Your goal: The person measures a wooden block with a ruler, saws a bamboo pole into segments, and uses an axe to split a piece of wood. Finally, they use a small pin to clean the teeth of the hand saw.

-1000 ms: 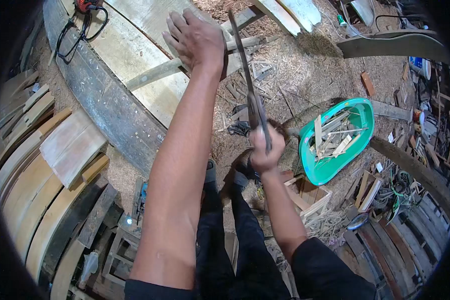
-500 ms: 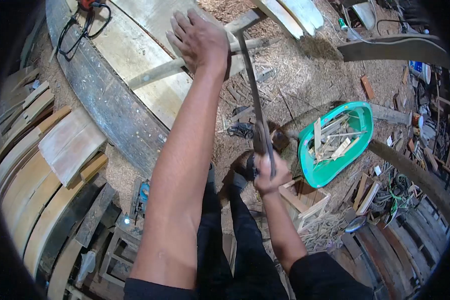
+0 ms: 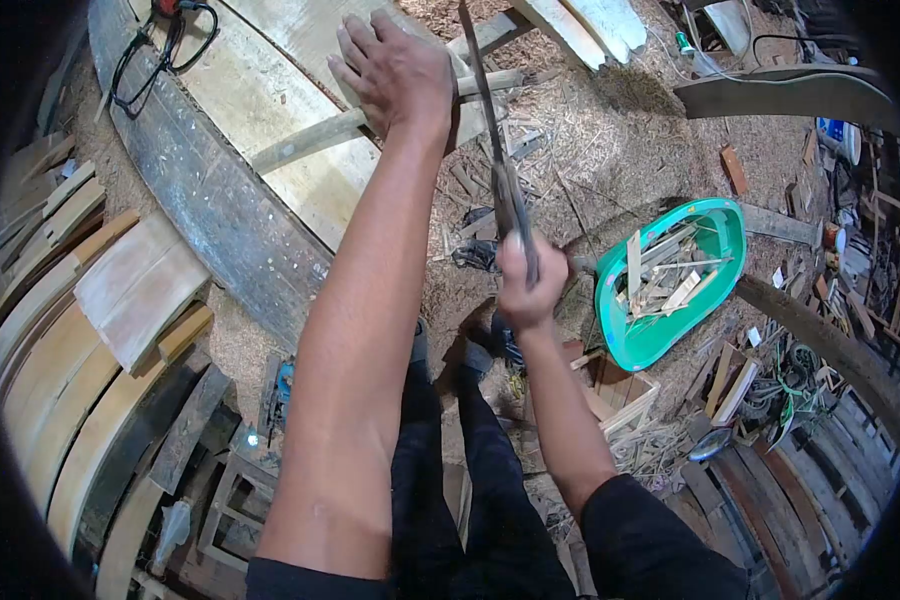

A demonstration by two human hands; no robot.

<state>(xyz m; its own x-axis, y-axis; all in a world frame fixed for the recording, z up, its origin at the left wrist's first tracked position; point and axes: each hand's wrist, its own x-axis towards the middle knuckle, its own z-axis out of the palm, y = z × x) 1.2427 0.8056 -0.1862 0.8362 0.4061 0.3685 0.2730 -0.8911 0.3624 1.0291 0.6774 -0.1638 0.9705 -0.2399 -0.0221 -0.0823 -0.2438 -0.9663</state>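
My left hand (image 3: 400,80) presses down with spread fingers on a board, beside a narrow wooden stick (image 3: 310,146) that passes beneath it. The stick lies across pale planks (image 3: 260,105) and juts out past their right side. My right hand (image 3: 532,278) is wrapped round the handle of a handsaw (image 3: 502,170). The saw's blade points up and away from me, crossing the stick to the right of my left hand.
A green tub (image 3: 630,350) of wood scraps stands to the right on the shavings-covered floor. Curved boards (image 3: 60,400) are stacked at the left. A wooden crate (image 3: 630,405) sits near my legs, and a black cable (image 3: 175,45) lies at top left.
My right hand and the handsaw have moved up and away from me. My left hand remains on the board, with the stick under it.
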